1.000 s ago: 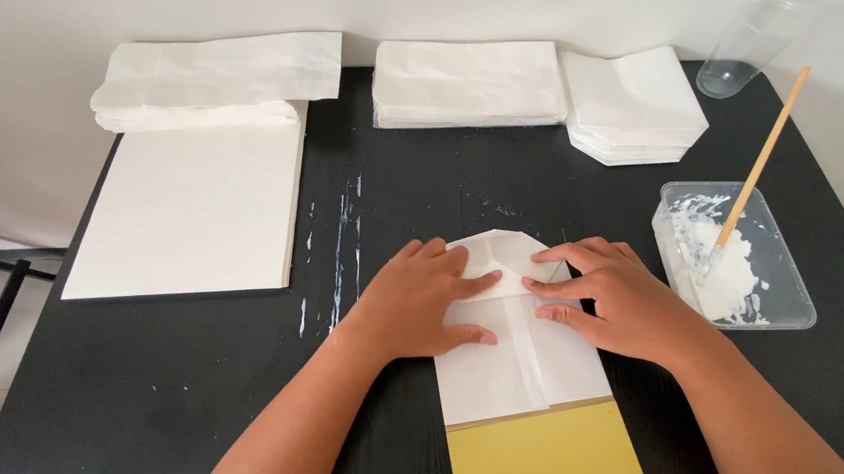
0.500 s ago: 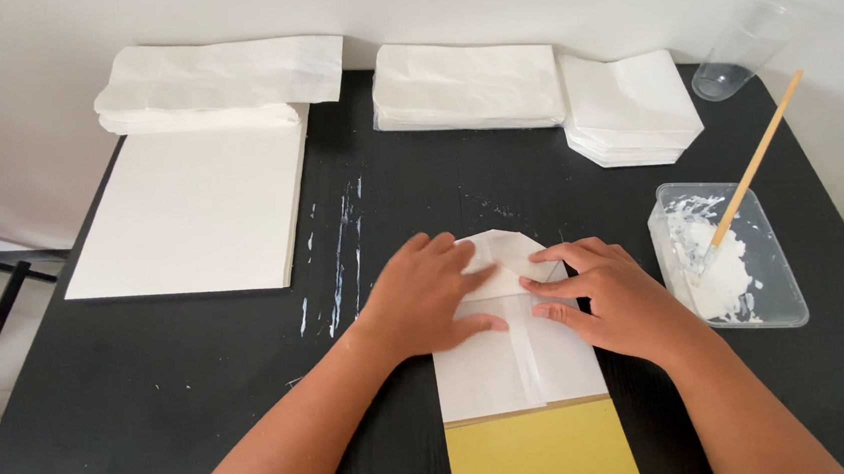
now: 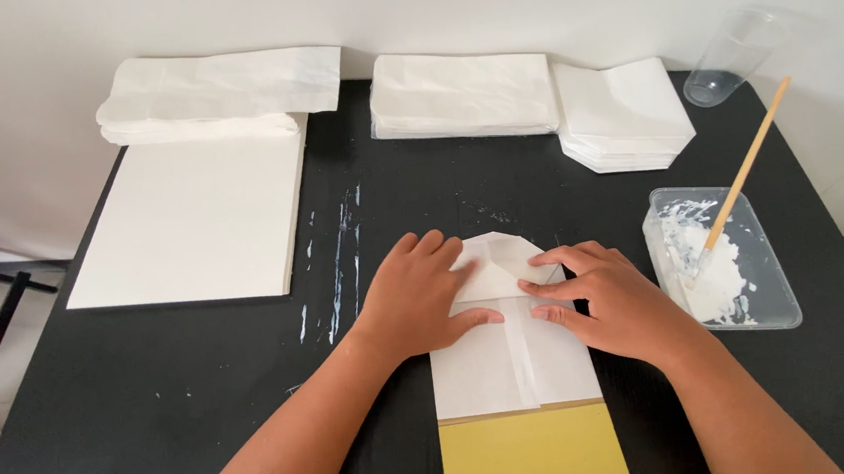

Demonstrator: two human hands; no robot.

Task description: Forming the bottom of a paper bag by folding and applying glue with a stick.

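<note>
From the head view I see a clear tray [image 3: 774, 315] holding white paste and a wooden stick [image 3: 746, 167], an empty plastic cup [image 3: 729, 57] behind, my left hand [image 3: 417, 298] and right hand [image 3: 617, 297] flat, fingers spread, pressing the folded white paper bag [image 3: 512, 360] on the black bench [image 3: 155, 408] as before, hands barely shifted.

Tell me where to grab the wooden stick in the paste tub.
Grip the wooden stick by its bare upper half, coming from the right side above the tub. It leans up and rightwards out of the clear plastic tub, its lower end sunk in white paste, so the raised end is clean and free.
</note>
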